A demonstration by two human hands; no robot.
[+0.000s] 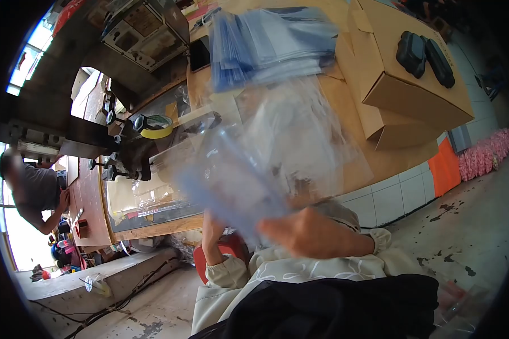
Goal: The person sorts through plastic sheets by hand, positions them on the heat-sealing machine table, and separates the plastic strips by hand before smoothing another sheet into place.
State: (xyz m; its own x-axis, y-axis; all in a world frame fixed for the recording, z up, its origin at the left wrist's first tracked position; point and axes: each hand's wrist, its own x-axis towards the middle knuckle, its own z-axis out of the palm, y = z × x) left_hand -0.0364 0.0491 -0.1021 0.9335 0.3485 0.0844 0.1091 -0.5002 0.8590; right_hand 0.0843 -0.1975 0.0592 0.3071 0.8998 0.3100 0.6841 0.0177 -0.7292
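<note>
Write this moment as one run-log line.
Right hand: holds clear plastic sheet | Left hand: at its edge, grip unclear | Table: plastic sleeves pile

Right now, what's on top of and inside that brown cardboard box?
Two black oblong objects lie on the brown cardboard box; its inside is hidden by its panels.

both hands (297, 230) seem raised, apparently mid-motion.

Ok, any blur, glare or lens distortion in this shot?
Head view: motion blur on the right hand and the clear sheet; window at left blown out; glare streaks on the film; fisheye bends the table edge, corners black; box fairly sharp.
</note>
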